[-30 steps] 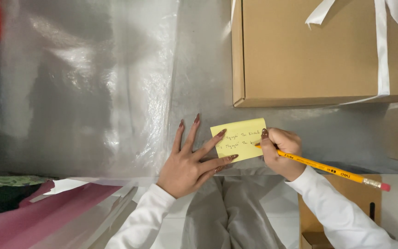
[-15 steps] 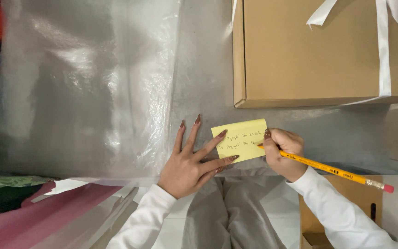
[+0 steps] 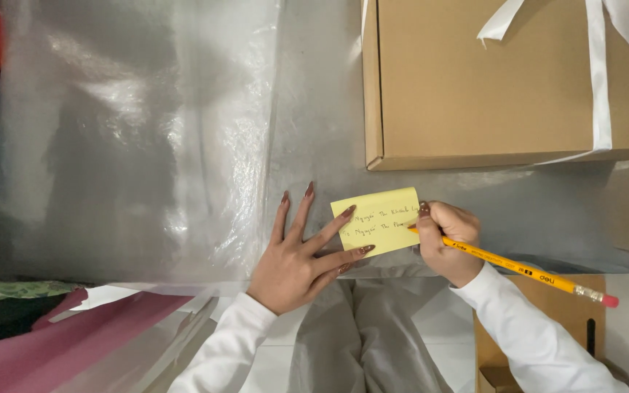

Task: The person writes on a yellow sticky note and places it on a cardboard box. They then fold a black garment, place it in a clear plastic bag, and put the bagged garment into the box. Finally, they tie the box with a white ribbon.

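Observation:
A yellow sticky note (image 3: 374, 211) with two handwritten lines lies on a table covered in bubble wrap (image 3: 147, 145). My left hand (image 3: 301, 255) rests flat with spread fingers, two fingertips pressing on the note's left edge. My right hand (image 3: 449, 241) grips a yellow pencil (image 3: 525, 269) with a pink eraser, its tip touching the right end of the note's second line.
A brown cardboard box (image 3: 475, 80) tied with white ribbon (image 3: 597, 80) sits just beyond the note at the upper right. Pink paper (image 3: 60, 342) lies at the lower left. Another cardboard box (image 3: 540, 320) stands below the table edge, beside my grey-trousered legs.
The pencil tip has crept slightly along the second line of the note. My left hand has stayed where it was.

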